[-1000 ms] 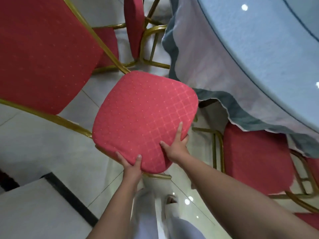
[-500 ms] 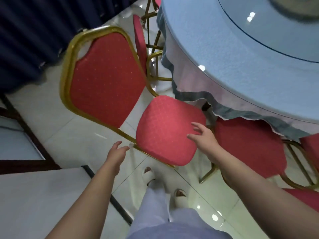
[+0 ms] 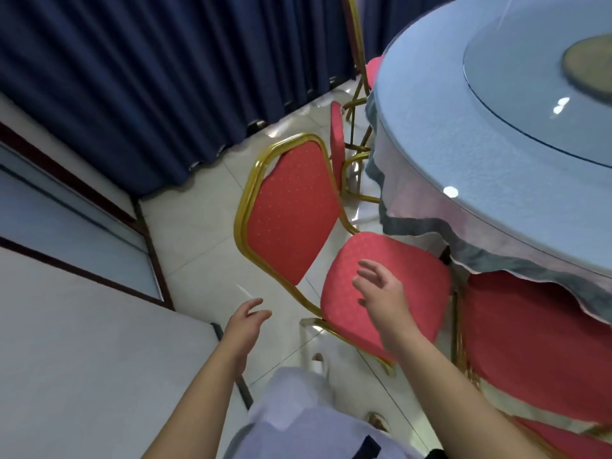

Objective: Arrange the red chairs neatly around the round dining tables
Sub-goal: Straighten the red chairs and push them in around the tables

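Entry one: a dark blue curtain (image 3: pixel 149 77) hangs in folds across the far side and reaches the floor. Entry two: the round desk (image 3: pixel 447 134) at our right wears a pale blue cloth whose grey hem droops in waves, with a glass turntable (image 3: pixel 536 94) on top. Entry three: a pale wall panel (image 3: pixel 82 359) with dark trim closes our left. Between panel, curtain and desk we count a wedge of pale tiled floor (image 3: pixel 198 246), the one open lane, narrowing toward the curtain. Entry four: the red chair (image 3: pixel 291 210), gold-framed, stands on that floor just beside the desk, its seat's far corner near the cloth hem and its back toward the curtain. A second red chair (image 3: pixel 536 342) sits close at its right, partly under the hanging cloth. A third red chair (image 3: pixel 337 144) stands edge-on beyond, near the desk rim. Our right hand (image 3: pixel 381 293) hangs over the first seat, fingers spread and loose, gripping nothing; whether it touches the fabric we cannot tell. Our left hand (image 3: pixel 246 326), likewise loose and empty, hovers over the floor left of the gold frame, apart from it.
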